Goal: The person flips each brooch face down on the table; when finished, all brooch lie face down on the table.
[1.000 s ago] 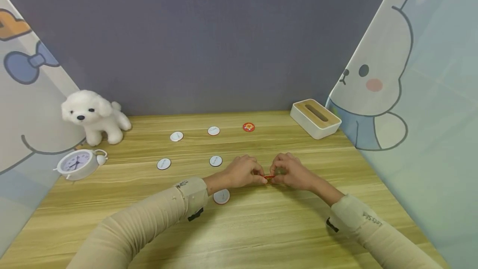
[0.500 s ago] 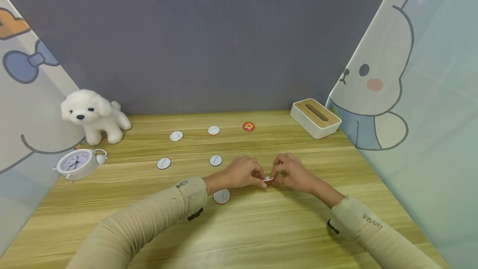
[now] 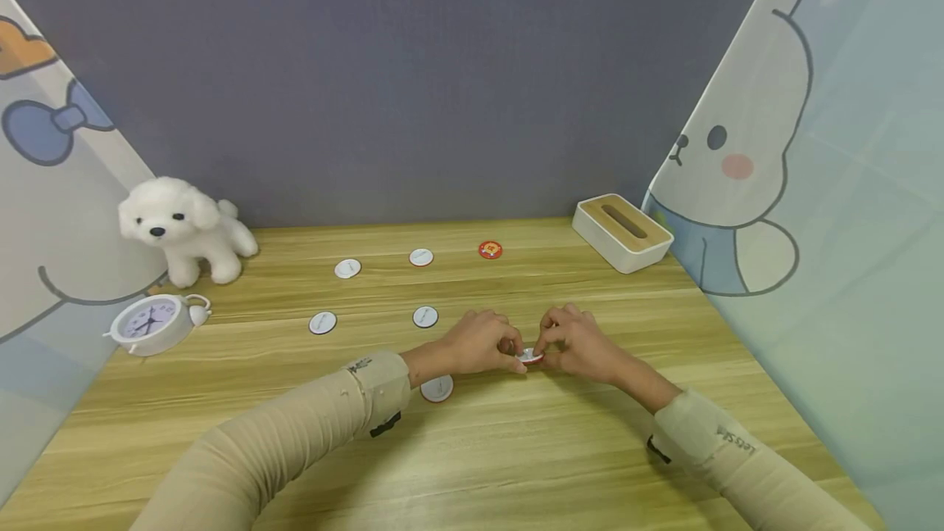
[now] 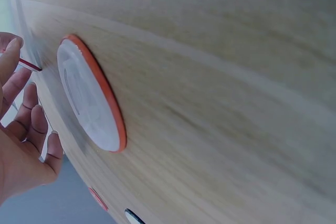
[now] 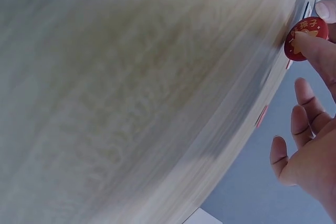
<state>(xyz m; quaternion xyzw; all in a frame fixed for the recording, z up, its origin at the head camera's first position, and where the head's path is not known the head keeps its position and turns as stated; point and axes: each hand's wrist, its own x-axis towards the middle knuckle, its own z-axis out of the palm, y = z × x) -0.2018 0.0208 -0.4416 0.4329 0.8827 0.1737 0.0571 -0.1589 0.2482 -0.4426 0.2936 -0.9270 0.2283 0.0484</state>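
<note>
Between both hands is a round disc [image 3: 528, 356], held just above the wooden table. In the head view its white back faces up and toward me. The right wrist view shows the disc's red face [image 5: 311, 23] with gold print, a right fingertip lying over it. My left hand [image 3: 479, 342] pinches the disc's left edge. My right hand [image 3: 578, 344] pinches the right edge, its other fingers loosely curved in the right wrist view. Beside my left wrist, a white-backed disc with a red rim [image 3: 437, 388] lies flat; this orange-red-rimmed disc [image 4: 89, 95] looks large in the left wrist view.
Several white-side-up discs [image 3: 425, 317] lie on the table [image 3: 472, 465] at left and centre. One red-side-up disc [image 3: 490, 250] is at the back. A plush dog [image 3: 188, 228] and alarm clock [image 3: 155, 323] stand left; a tissue box [image 3: 623, 233] stands back right.
The held disc has turned between the fingers: its red face showed in the head view earlier, and its white back shows now. Both hands stay in nearly the same place.
</note>
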